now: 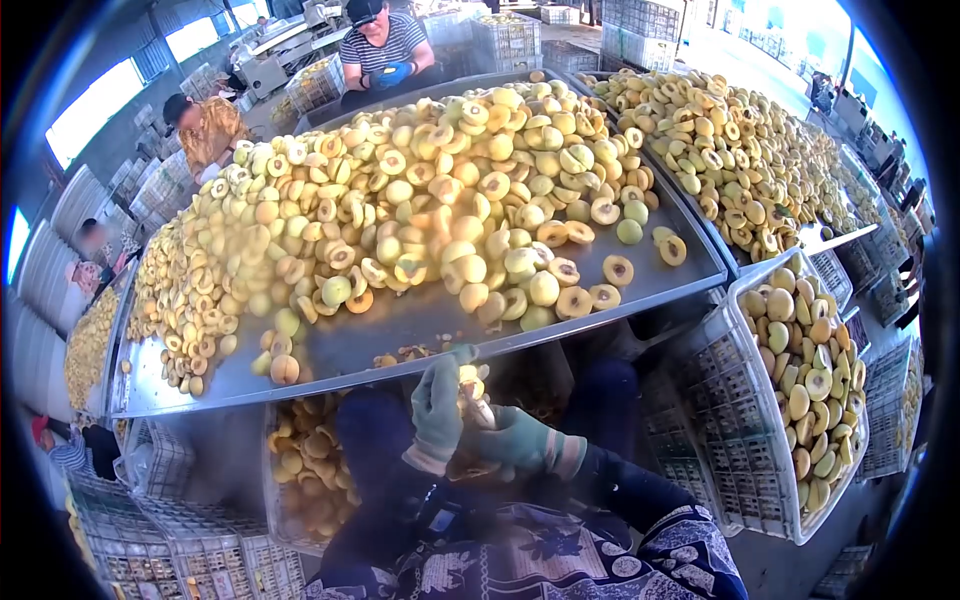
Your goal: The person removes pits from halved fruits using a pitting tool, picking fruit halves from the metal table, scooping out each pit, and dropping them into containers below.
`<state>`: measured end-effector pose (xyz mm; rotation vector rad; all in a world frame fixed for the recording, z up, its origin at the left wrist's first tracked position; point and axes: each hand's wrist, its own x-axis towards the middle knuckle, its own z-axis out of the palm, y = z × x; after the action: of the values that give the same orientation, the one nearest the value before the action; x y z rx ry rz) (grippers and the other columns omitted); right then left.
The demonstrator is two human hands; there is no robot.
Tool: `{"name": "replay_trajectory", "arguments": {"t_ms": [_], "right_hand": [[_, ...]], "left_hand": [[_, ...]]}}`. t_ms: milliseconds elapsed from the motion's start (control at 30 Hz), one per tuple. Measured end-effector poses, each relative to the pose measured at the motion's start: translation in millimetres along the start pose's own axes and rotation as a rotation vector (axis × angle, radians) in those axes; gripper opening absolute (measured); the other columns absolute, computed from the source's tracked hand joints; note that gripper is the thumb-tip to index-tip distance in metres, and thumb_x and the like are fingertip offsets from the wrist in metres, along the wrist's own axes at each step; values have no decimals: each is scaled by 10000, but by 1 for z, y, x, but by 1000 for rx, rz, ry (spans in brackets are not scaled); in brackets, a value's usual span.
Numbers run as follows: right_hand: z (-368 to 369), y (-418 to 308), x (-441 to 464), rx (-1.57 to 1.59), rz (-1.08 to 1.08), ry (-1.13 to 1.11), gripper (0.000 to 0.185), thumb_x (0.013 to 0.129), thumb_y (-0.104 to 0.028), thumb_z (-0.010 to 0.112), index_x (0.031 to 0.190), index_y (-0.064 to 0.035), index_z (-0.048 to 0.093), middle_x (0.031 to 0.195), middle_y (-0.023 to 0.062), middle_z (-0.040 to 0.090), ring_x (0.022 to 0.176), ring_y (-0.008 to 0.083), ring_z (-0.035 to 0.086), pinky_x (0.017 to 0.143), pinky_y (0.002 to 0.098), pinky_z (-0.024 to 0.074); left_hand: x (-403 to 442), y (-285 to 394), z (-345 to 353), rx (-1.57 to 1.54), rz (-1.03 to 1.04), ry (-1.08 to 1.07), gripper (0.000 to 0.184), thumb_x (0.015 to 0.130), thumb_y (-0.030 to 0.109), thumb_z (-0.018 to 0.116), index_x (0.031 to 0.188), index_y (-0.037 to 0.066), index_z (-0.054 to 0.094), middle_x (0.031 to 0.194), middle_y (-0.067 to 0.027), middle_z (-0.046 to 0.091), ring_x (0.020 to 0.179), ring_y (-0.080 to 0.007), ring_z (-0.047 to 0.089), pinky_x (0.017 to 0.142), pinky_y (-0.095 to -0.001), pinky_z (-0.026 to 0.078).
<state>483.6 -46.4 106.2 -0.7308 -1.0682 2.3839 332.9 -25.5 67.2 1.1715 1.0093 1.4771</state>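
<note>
Both my hands wear grey-green gloves and are close together just in front of the metal table's near edge. My left hand (437,408) is closed around a pale yellow fruit piece (470,378). Just right of it, my right hand (520,442) is closed on a small tool (483,412) whose tip touches the fruit; the tool's full shape is hidden by the glove. Beyond them a large heap of halved yellow fruit (400,200) covers much of the metal table (400,345). Small scraps (415,353) lie near its front edge.
A crate of fruit halves (735,400) stands at my right, another fruit-filled crate (275,480) below the table at left. A second table carries more fruit (740,160). Across the table are a person in stripes (410,45) and a person in orange (212,130).
</note>
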Motion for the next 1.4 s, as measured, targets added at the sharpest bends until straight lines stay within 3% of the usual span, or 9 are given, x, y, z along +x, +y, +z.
{"name": "replay_trajectory", "arguments": {"t_ms": [200, 267, 567, 733, 867, 1033, 1233, 1300, 1400], "right_hand": [[-6, 17, 8, -194, -251, -24, 215, 882, -194, 582, 995, -11, 593, 781, 77, 636, 531, 86, 518, 444, 196, 387], [1, -18, -12, 183, 204, -86, 216, 891, -144, 559, 1035, 16, 545, 822, 93, 578, 598, 99, 521, 515, 200, 422], [2, 36, 15, 1121, 61, -660, 295, 968, -226, 452, 1015, 52, 542, 567, -35, 412, 374, 55, 359, 316, 179, 330], [1, 46, 24, 926, 66, -584, 296, 965, -237, 445, 1065, 20, 553, 562, -34, 406, 365, 81, 364, 305, 199, 329], [-5, 31, 17, 850, -38, -482, 267, 969, -189, 430, 1069, 23, 557, 551, -39, 438, 360, 57, 358, 334, 190, 317], [-38, 54, 33, 510, 201, 261, 184, 918, -228, 569, 924, -45, 589, 613, -24, 497, 454, 45, 414, 373, 173, 329], [-67, 72, 44, -4, -181, 218, 208, 843, -194, 652, 971, -41, 595, 680, 4, 539, 546, 109, 509, 481, 244, 417], [-70, 63, 36, -548, -608, 274, 267, 790, -169, 700, 1004, -42, 604, 715, 23, 555, 595, 147, 550, 531, 276, 447], [-73, 57, 24, -567, -494, 313, 337, 724, -143, 750, 1019, -49, 616, 780, 55, 580, 661, 196, 591, 569, 298, 471]], "left_hand": [[6, 5, -14, -124, -265, -183, 288, 971, 183, 471, 1120, -35, 584, 1079, -117, 630, 889, -201, 648, 750, -301, 549], [6, 16, -9, -144, -300, -162, 280, 972, 176, 473, 1126, -30, 584, 1088, -116, 626, 887, -195, 646, 731, -287, 549], [0, 6, 10, -348, -241, 103, 256, 973, 158, 478, 1140, -2, 589, 1081, -81, 626, 763, -128, 606, 635, -243, 522], [-4, 10, -4, -84, 138, 163, 245, 961, 146, 511, 1159, 27, 595, 1086, -76, 625, 703, -94, 564, 663, -255, 496], [25, 33, -90, 193, 192, 580, 292, 944, 250, 548, 1127, 33, 618, 1029, -73, 654, 748, -145, 600, 679, -292, 504], [16, 69, -200, 1703, -86, 273, 325, 778, 348, 700, 925, 61, 655, 797, -148, 616, 734, -275, 609, 672, -335, 488], [91, 13, -95, 1038, 2, -5, 336, 836, 295, 680, 1040, 31, 646, 956, -100, 670, 890, -159, 639, 792, -283, 494], [118, -8, -43, 978, -200, -86, 520, 825, 397, 680, 1170, 17, 597, 1073, -174, 656, 1016, -254, 631, 888, -329, 472], [153, -54, 2, 1066, -319, -99, 721, 739, 530, 697, 1206, 0, 555, 1144, -205, 623, 1081, -317, 598, 924, -372, 454]]}}
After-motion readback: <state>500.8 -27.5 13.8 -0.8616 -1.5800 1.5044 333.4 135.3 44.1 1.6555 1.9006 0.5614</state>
